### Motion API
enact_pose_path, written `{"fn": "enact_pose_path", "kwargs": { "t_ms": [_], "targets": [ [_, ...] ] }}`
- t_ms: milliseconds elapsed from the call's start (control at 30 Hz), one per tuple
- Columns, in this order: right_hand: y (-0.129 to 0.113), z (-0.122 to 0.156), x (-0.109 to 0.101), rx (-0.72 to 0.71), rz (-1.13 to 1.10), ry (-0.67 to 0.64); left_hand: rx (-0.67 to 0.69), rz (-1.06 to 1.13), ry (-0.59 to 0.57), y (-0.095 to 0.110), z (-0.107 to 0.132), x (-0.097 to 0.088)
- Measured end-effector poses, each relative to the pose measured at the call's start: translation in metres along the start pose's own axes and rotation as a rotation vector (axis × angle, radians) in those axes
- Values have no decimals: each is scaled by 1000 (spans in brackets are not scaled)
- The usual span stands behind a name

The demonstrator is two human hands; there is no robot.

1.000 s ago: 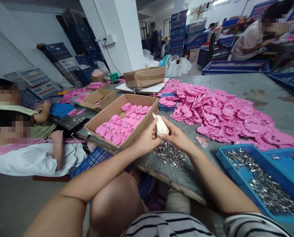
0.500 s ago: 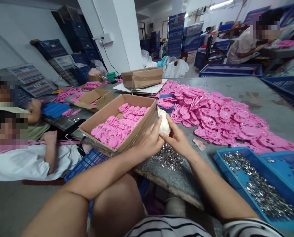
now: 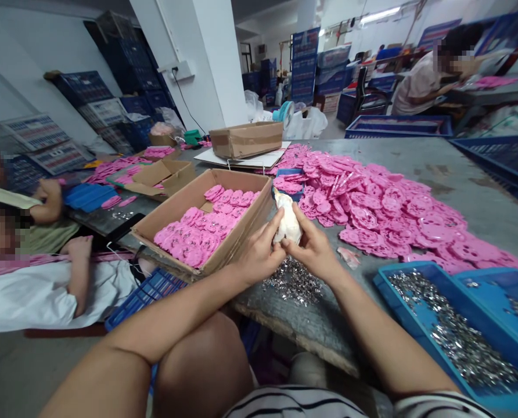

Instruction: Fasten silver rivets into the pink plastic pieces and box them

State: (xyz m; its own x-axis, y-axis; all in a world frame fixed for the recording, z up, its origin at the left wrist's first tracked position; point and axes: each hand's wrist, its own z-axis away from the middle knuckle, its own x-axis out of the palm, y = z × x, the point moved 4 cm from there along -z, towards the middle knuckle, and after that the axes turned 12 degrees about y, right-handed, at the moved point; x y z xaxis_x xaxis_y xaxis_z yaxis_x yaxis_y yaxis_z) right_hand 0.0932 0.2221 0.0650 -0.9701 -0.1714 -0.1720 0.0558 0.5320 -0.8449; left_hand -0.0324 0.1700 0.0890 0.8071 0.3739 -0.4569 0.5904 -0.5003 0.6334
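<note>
A cream-white, lumpy piece (image 3: 287, 219) with a pointed top is pinched between both hands over the table; its kind is not clear. My left hand (image 3: 261, 247) grips its left side, fingers closed. On the other side my right hand (image 3: 313, 244) holds it between thumb and fingers. Just below the hands lies a heap of small shiny metal pieces (image 3: 300, 284). To the left stands a cardboard box (image 3: 237, 232) holding pink openwork plastic pieces (image 3: 198, 232), some with metal bits on them.
A large pile of pink pieces (image 3: 385, 203) spreads across the grey table (image 3: 398, 145). Blue trays (image 3: 385, 290) of metal pieces stand at the right. A small crumpled scrap (image 3: 348, 256) lies nearby. Two people (image 3: 32, 255) sit at the left; another person (image 3: 420, 81) works in the background.
My thumbs and fingers have shifted slightly on the cream-white piece, and more of its front shows. The whole view has moved a little. Both hands still hold the piece.
</note>
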Motion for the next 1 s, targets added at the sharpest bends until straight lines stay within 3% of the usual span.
{"fn": "enact_pose_path", "kwargs": {
  "t_ms": [333, 467, 567, 767, 1000],
  "targets": [
    [-4, -3, -4, 20, 10, -9, -153, 182, -45, -7, 0, 0],
    [-14, 0, -4, -83, 100, -1, -233, 421, -24, -4, -2, 1],
    [-20, 3, -2, -161, 166, 4, -247, 482, -1, -4, -3, 2],
    [-20, 5, -1, -157, 155, -9, -173, 347, -80, -12, 1, 1],
    [-13, 7, 1, -86, 90, 17, -104, 107, -41, -5, -2, -3]
  ]
}}
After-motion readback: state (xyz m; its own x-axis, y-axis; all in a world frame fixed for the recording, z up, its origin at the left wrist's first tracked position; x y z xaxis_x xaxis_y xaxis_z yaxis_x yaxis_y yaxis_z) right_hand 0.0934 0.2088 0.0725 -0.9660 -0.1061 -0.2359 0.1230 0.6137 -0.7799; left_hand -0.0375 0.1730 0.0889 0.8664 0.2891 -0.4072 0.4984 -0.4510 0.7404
